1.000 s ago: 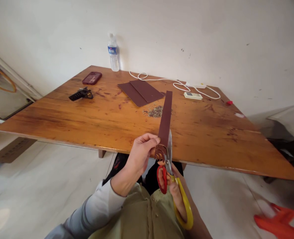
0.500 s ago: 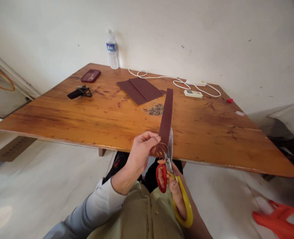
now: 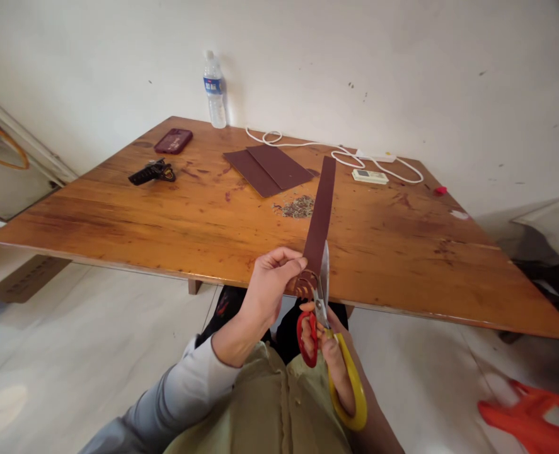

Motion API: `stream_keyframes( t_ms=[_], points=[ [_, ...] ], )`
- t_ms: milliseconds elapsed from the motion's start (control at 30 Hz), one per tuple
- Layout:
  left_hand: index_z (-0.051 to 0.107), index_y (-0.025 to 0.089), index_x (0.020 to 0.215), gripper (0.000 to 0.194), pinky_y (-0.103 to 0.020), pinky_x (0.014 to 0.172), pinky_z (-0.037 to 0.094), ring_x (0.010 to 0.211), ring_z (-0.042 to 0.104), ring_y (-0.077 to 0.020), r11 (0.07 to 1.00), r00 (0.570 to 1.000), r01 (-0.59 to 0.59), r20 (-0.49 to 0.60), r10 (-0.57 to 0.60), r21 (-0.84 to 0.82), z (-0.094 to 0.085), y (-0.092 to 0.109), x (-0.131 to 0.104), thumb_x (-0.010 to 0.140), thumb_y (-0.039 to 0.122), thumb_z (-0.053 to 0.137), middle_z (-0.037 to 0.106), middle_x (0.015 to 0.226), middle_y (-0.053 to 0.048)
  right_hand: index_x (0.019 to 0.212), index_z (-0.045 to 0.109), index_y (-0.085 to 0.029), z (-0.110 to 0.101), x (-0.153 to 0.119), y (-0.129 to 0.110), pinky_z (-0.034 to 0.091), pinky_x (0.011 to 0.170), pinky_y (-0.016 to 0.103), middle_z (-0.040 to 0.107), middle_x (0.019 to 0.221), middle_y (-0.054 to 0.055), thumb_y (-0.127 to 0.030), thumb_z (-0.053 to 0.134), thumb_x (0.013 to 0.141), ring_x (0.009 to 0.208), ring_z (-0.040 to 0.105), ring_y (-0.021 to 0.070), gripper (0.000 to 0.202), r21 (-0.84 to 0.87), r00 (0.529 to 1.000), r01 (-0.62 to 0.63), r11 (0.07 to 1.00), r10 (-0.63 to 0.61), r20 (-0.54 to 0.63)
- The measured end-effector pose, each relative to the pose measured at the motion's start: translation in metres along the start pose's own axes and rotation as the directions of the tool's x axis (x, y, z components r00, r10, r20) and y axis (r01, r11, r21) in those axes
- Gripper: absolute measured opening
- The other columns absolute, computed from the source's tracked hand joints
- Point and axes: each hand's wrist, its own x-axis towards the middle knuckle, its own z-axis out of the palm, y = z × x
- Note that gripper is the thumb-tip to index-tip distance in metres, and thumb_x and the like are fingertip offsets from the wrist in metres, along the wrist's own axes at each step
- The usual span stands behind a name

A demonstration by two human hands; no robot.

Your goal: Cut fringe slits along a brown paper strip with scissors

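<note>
My left hand (image 3: 267, 290) pinches the near end of a long dark maroon strip (image 3: 321, 214), which points up and away over the table. Several narrow curled cuts show at that near end, beside my fingertips. My right hand (image 3: 333, 356) is closed around scissors (image 3: 350, 384) with one red and one yellow handle. The scissor blades point upward against the strip's right side, close to the cut end. Beyond the hands, a small pile of thin shreds (image 3: 298, 207) lies on the table, and behind it are two flat maroon sheets (image 3: 279, 169), partly overlapping.
The wooden table (image 3: 203, 233) carries a maroon phone (image 3: 174, 141), black keys or clip (image 3: 151, 172), a water bottle (image 3: 214, 94) by the wall, a white cable (image 3: 302, 145) and a small white device (image 3: 370, 176). An orange-red object (image 3: 529, 410) stands at lower right.
The far end of the strip has tilted slightly up and to the right. Both hands keep nearly the same place and grip; the view has shifted a little.
</note>
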Motion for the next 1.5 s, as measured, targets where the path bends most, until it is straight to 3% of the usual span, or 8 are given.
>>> stream_keyframes(
  t_ms=[133,467,1000,1500],
  points=[
    [0.068,0.017,0.066,0.022,-0.023,0.053,0.048,0.049,0.057,-0.0088,1.000,1.000,0.000,0.009,0.000,0.001,-0.0005,-0.0002,0.0000,0.064,0.029,0.086,0.061,0.059,0.004,0.108,0.074,-0.026,-0.0025,0.0019,0.0034,0.039,0.044,0.025,0.053,0.065,-0.004,-0.072,0.079,0.073,0.049,0.043,0.0144,0.059,0.041,0.998,0.006,0.999,-0.008,0.057],
    [0.068,0.017,0.064,0.019,-0.022,0.052,0.046,0.048,0.055,-0.0079,1.000,1.000,-0.004,0.003,0.004,0.005,0.0001,0.0004,-0.0002,0.064,0.027,0.084,0.061,0.057,0.005,0.107,0.072,-0.024,-0.0025,-0.0014,0.0080,0.031,0.047,0.025,0.050,0.072,-0.004,-0.072,0.075,0.079,0.053,0.038,0.0115,0.056,0.087,0.995,-0.010,0.996,0.001,0.100],
    [0.069,0.017,0.063,0.016,-0.020,0.048,0.045,0.046,0.056,-0.0077,1.000,1.000,0.009,-0.001,-0.009,0.005,0.0008,0.0032,-0.0010,0.064,0.024,0.083,0.062,0.054,0.005,0.099,0.068,-0.024,0.0029,-0.0009,0.0091,0.027,0.039,0.021,0.044,0.064,-0.007,-0.081,0.071,0.076,0.046,0.028,0.0089,0.061,0.145,0.993,-0.013,0.989,-0.005,0.121],
    [0.070,0.016,0.063,0.016,-0.020,0.050,0.046,0.046,0.057,-0.0076,1.000,1.000,0.005,0.018,-0.005,0.013,0.0006,0.0044,-0.0013,0.063,0.024,0.084,0.062,0.053,0.005,0.097,0.066,-0.025,0.0015,-0.0045,0.0104,0.028,0.040,0.021,0.041,0.066,-0.008,-0.081,0.068,0.079,0.047,0.027,0.0090,0.059,0.160,0.989,-0.018,0.987,-0.006,0.149]
  ],
)
